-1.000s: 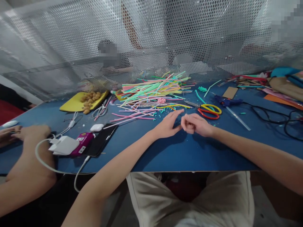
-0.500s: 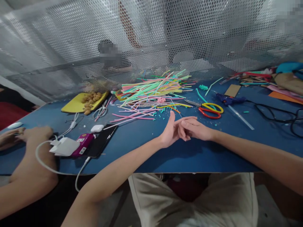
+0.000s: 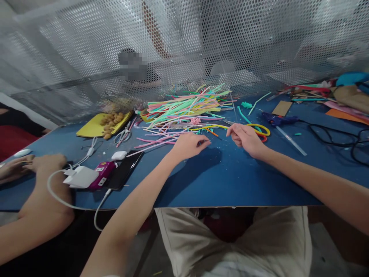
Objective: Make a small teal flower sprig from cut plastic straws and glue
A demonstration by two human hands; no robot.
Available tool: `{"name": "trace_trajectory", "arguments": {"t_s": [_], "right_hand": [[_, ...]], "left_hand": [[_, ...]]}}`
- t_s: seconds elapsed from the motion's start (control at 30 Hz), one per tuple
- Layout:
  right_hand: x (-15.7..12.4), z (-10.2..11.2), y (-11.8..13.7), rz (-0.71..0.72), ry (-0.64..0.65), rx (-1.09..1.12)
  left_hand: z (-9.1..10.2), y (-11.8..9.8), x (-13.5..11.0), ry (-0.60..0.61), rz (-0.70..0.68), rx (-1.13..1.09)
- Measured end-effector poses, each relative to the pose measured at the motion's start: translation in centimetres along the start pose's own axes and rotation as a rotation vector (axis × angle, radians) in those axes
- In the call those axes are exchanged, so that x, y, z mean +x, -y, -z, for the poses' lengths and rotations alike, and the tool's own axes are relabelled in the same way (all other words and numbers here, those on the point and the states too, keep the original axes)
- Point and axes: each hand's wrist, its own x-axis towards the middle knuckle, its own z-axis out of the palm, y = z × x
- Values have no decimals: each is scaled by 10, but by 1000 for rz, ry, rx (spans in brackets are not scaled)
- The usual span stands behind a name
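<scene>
My left hand hovers over the blue table just in front of the pile of fuzzy craft stems. Its fingers are curled and the fingertips come together; anything between them is too small to make out. My right hand is closed too, thumb against bent fingers, with its contents hidden. It partly covers the scissors, which have yellow and red handles. A thin pale strand shows above the right hand; whether it is held I cannot tell. Behind the hands lie the multicoloured pipe cleaners and a small pink fuzzy piece.
A purple hot glue gun with a clear glue stick and black cord lies right. At left are a phone, white charger and yellow mat with brown balls. A co-worker's forearm rests far left. Perforated metal stands behind.
My hands were together, fingers touching; now they are apart. The left has moved left and turned palm down, while the right has shifted slightly up and right, over the scissors.
</scene>
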Motion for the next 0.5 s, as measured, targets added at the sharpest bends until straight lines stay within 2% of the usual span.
{"name": "trace_trajectory", "arguments": {"t_s": [0.1, 0.2, 0.27, 0.33, 0.5], "right_hand": [[-8, -5, 5, 51, 68, -315], [-14, -7, 12, 134, 121, -605], [-15, -7, 16, 153, 139, -699], [-14, -5, 18, 156, 138, -738], [-10, -1, 18, 168, 113, -789]], "left_hand": [[8, 15, 2, -19, 84, 61], [19, 38, 1, -6, 113, 117], [26, 55, -3, 86, 179, 160], [31, 74, -7, 241, 340, 177], [32, 105, -15, 459, 373, 114]]}}
